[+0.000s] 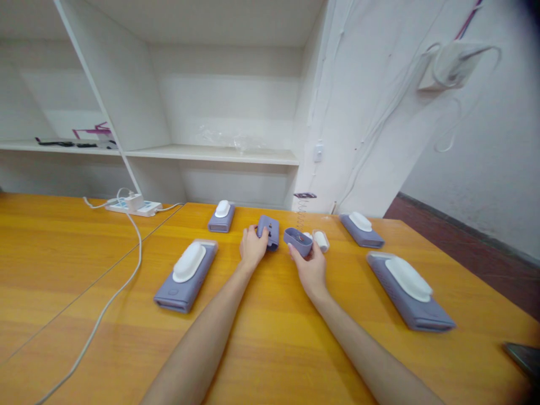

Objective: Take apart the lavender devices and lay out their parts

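Note:
Near the middle of the table, my left hand [252, 247] is closed on a lavender plastic case [270, 229] with small dark openings in its face. My right hand [311, 270] grips an oval lavender cup-shaped part [297, 241], tilted so its open hollow shows; small details inside are too fine to make out. Just behind that part, a thin wire coil [301, 212] reaches up towards a dark flat piece [304, 196]. Beside my right fingers lies a short white cylinder [322, 241]. The two held parts are apart from each other.
Lavender boxes with white oval pieces on top lie at near left [185, 278], back left [221, 218], back right [361, 229] and near right [409, 289]. A power strip [135, 206] and white cable [122, 287] are at left. A dark object [523, 357] lies at the right edge.

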### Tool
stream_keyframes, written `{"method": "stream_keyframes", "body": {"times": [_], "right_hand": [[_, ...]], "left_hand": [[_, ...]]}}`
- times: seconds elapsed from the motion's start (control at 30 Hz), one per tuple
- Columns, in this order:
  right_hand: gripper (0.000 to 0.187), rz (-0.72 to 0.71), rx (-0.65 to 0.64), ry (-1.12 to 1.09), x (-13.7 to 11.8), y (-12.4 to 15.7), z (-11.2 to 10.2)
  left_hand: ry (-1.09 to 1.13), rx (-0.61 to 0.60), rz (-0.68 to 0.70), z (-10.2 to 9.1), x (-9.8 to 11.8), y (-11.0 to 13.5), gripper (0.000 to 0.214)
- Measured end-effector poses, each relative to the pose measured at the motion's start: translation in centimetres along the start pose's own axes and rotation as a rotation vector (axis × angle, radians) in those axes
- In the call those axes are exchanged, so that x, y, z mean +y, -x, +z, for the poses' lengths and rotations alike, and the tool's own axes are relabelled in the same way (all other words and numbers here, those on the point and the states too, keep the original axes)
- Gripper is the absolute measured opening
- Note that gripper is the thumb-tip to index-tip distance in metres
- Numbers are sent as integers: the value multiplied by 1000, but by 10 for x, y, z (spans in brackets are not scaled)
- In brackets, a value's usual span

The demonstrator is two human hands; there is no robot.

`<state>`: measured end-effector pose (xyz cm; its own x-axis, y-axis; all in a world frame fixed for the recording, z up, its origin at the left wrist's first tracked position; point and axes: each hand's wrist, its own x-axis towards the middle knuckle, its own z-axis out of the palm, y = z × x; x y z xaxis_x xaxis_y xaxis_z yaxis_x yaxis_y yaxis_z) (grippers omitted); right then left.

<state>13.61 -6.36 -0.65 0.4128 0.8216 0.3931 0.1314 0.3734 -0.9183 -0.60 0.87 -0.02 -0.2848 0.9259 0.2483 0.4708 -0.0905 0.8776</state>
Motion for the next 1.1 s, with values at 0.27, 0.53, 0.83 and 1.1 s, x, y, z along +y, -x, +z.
{"method": "stream_keyframes", "body": {"times": [0.27,0.53,0.83,1.1], "right_hand": [[41,88,-31,-42,2,0,-2],[42,67,-74,-20,-2,3,0],[43,48,-95,21,14,-2,-1],[44,26,-122,65,11,-3,-1]], "left_hand": [[-162,-39,37,-1,-2,-4,46],[-203,20,90,-2,-2,0,45],[-97,-1,583,-16,12,22,34],[-8,-118,731,-7,20,35,37]]}}
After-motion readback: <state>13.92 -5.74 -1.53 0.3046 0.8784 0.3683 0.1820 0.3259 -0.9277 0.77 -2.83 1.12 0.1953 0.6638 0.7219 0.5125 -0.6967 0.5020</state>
